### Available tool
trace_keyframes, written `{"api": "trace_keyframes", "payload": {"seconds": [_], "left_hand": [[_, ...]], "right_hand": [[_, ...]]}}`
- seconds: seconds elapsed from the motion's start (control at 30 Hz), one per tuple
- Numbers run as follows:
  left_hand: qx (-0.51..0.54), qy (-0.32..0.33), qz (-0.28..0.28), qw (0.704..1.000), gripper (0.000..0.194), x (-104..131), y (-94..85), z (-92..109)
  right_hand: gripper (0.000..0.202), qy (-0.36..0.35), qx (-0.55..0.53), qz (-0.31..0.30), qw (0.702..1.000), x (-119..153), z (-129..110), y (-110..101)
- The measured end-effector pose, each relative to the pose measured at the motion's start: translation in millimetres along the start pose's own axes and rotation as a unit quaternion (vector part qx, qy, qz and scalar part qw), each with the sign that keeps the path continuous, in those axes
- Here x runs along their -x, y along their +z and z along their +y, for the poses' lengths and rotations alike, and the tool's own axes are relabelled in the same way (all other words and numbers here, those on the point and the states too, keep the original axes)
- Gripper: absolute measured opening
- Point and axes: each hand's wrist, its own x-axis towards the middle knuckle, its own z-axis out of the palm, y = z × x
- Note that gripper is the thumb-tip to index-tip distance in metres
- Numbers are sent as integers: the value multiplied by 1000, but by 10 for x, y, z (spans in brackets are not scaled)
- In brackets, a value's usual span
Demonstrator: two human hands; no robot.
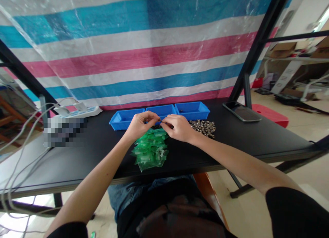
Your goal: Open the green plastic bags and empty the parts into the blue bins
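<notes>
the left hand (144, 124) and the right hand (179, 127) pinched a small dark piece (160, 120) between them, in front of the blue trays (118, 125) — too small to identify. a slack fingertip grip could have dropped it among the green packets (151, 149), or beside the right hand into the metal pieces (205, 127) — hard to pick out again.

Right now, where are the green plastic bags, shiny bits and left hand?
Green plastic bags (151, 149): head view, middle of the pile.
Shiny bits (205, 127): head view, middle of the heap.
Left hand (141, 125): head view, middle of it.
</notes>
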Motion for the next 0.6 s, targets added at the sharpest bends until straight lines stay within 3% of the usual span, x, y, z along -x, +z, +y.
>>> {"api": "trace_keyframes", "payload": {"seconds": [0.23,0.6], "left_hand": [[-65,7,-46,997,24,17,5,12],[-110,2,-21,994,21,9,-14,19]], "right_hand": [[18,24,0,-6,1000,-5,-8,-35],[19,49,-6,-11,999,-8,12,-26]]}}
